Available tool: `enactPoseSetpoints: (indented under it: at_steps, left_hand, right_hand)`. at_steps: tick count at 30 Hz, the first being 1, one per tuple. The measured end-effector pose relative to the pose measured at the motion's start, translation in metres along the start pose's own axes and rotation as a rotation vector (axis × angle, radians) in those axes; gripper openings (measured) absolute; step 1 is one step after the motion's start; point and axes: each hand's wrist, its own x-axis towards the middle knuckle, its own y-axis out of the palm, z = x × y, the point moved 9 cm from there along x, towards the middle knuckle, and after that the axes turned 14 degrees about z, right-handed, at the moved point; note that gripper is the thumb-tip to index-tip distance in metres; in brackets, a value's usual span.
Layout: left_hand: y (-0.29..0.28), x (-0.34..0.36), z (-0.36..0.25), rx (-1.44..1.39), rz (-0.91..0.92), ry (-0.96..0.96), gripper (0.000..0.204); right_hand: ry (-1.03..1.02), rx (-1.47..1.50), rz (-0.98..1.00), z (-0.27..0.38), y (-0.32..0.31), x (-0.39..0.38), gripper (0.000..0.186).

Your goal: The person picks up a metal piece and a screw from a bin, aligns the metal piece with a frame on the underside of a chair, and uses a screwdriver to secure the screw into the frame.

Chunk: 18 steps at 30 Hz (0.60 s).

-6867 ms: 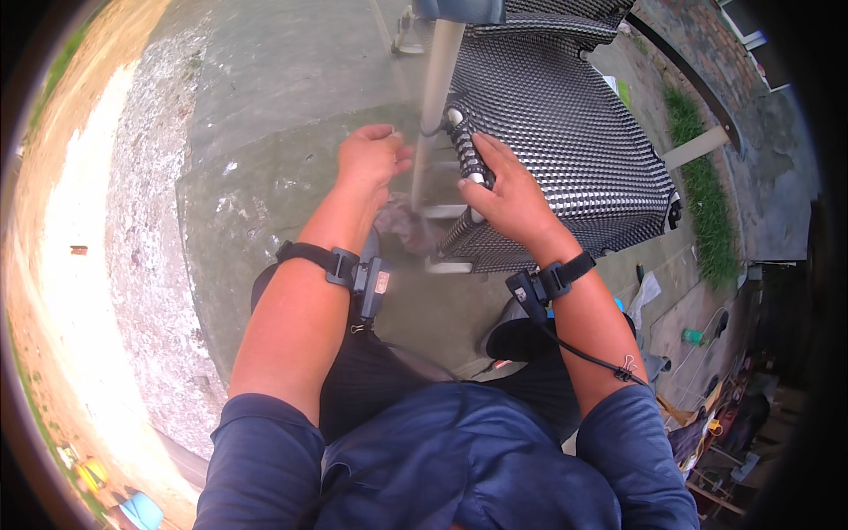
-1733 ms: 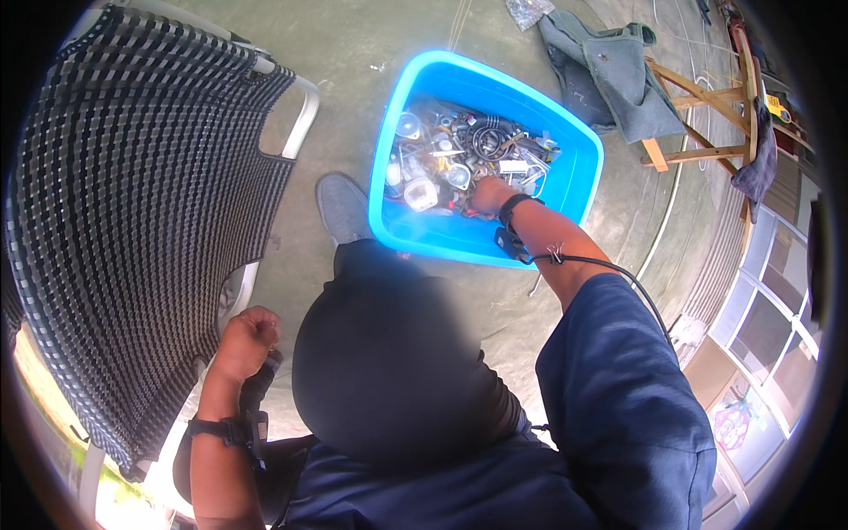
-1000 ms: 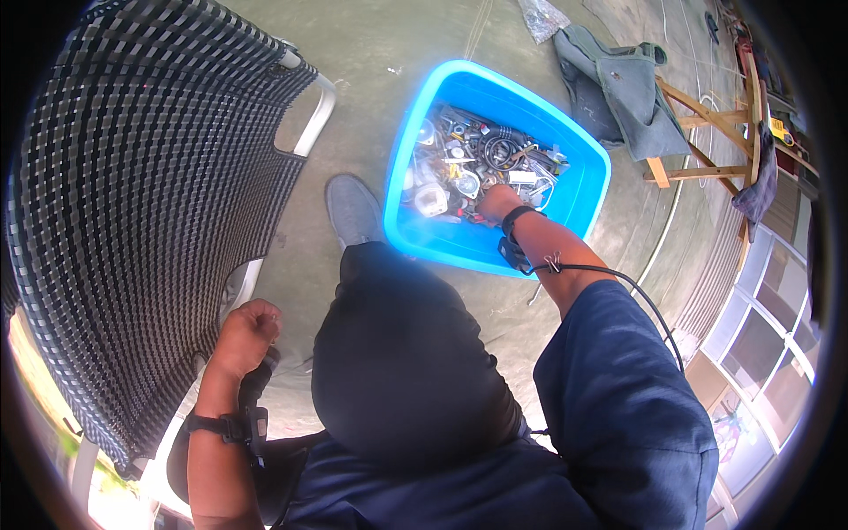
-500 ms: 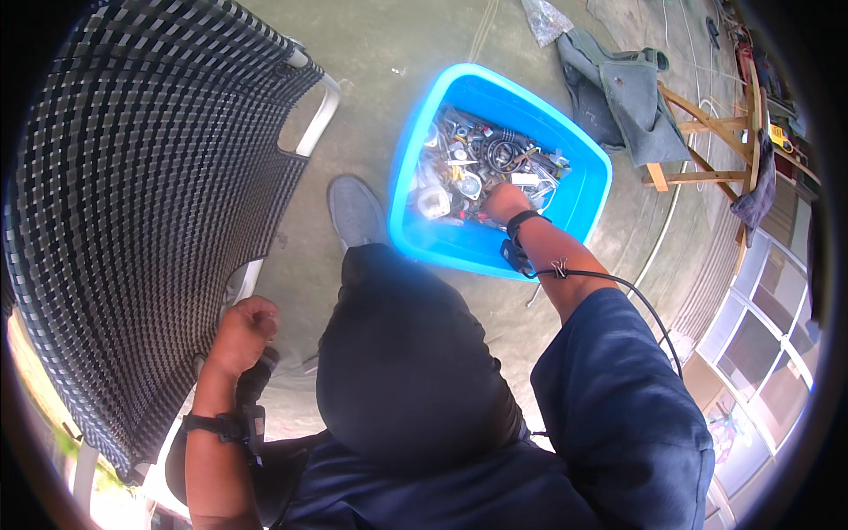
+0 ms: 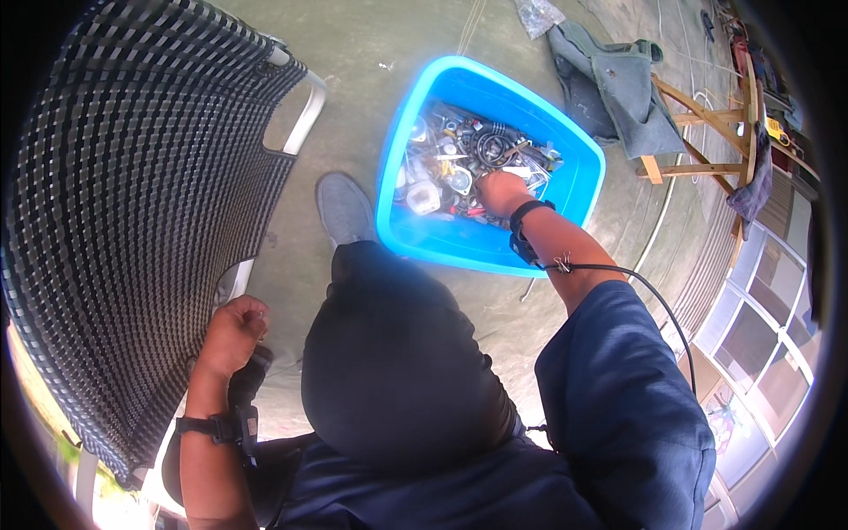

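Observation:
My right hand (image 5: pixel 500 189) reaches down into a bright blue plastic tub (image 5: pixel 579 190) and rests on a heap of small metal and plastic parts (image 5: pixel 450 163). Its fingers are buried in the parts, so I cannot tell whether it grips anything. My left hand (image 5: pixel 231 334) is curled into a fist beside the pale metal frame tube (image 5: pixel 235 281) of a black-and-white woven chair (image 5: pixel 132 212); nothing shows between its fingers. Both wrists wear black straps. A cable runs from the right one up my arm.
My dark-trousered knee (image 5: pixel 397 362) and grey shoe (image 5: pixel 344 208) lie between the chair and the tub on a concrete floor (image 5: pixel 371 35). A grey cloth (image 5: pixel 618 88) and a wooden trestle (image 5: pixel 707 132) lie beyond the tub. Windows line the right edge.
My right hand has shifted slightly among the parts in the tub. My left fist stays by the chair frame. Seconds ago both hands were at the chair, the right one holding a black-handled tool.

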Motion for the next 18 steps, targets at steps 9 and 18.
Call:
enactPoseSetpoints:
  at_steps: [9, 18]
  left_hand:
    - [0.003, 0.001, -0.011, 0.068, -0.002, 0.001, 0.015]
    - [0.004, -0.001, -0.01, 0.001, -0.026, 0.006, 0.015]
  right_hand:
    - [-0.01, -0.023, -0.002, -0.002, 0.018, 0.021, 0.027]
    - [-0.004, 0.465, -0.05, -0.042, -0.013, -0.014, 0.033]
